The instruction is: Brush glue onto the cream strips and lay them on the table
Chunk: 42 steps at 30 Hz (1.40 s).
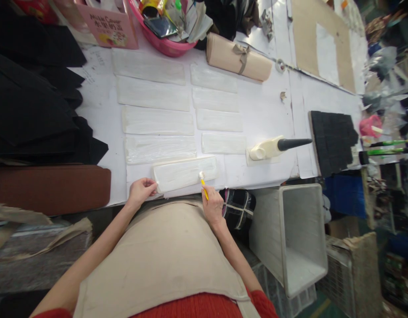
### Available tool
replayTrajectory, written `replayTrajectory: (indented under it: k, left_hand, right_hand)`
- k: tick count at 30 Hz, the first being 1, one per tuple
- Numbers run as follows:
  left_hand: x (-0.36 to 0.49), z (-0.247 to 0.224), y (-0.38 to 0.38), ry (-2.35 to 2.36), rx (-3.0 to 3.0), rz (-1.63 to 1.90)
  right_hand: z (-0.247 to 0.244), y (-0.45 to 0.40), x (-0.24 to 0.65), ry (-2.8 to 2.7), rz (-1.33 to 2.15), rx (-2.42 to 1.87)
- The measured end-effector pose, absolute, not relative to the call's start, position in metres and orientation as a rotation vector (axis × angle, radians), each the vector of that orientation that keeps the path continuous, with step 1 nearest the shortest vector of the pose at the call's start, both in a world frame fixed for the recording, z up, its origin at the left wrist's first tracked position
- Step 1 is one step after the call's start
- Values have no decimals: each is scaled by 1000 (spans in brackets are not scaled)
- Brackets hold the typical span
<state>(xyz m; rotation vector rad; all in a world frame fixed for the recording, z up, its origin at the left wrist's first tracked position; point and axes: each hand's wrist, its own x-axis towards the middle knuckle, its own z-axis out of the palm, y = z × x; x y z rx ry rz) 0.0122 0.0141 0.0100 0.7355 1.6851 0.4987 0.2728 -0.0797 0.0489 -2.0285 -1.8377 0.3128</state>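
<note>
A pale rectangular strip (180, 174) coated with something white and wet-looking lies at the table's near edge. With fingers pinched, my left hand (142, 193) grips the strip's left corner. My right hand (213, 205) holds a small brush with a yellow handle (204, 190). Its white-smeared bristles touch the strip near the right end. Beyond it, several similar coated strips (159, 120) lie in two columns. To the right, a cream plastic bottle with a long dark nozzle (268, 148) rests on its side.
Black cut pieces (28, 97) are piled at left, behind a brown panel (51, 187). A pink basin (167, 46) of odds and ends and a tied beige roll (238, 57) stand at the back. Black strips (334, 141) lie right; a white bin (286, 238) stands below the edge.
</note>
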Motion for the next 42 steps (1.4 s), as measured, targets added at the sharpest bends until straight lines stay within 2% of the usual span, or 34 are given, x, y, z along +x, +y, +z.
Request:
replayTrajectory:
  k: [5, 10, 16, 23, 30, 37, 39, 42]
  left_hand:
    - [10, 6, 14, 1666, 755, 502]
    - [7, -2, 13, 1643, 772, 512]
    - [3, -7, 12, 1636, 796, 521]
    - [1, -10, 12, 1609, 814, 521]
    - [1, -10, 13, 1591, 826, 520]
    - [2, -6, 13, 1589, 799, 526]
    - [2, -5, 13, 1587, 789, 528]
    - [2, -3, 12, 1588, 798, 530]
  right_hand:
    - [51, -80, 290, -1649, 158, -2140]
    - [40, -83, 298, -1701, 67, -2295]
    - [40, -84, 272, -1739, 116, -2295]
    - [45, -84, 290, -1632, 64, -2309]
    - [48, -74, 254, -1722, 359, -2139]
    - [54, -67, 195, -1615, 1017, -1636]
    - [50, -65, 200, -1463, 1057, -1681]
    - [43, -61, 229, -1215, 869, -1859]
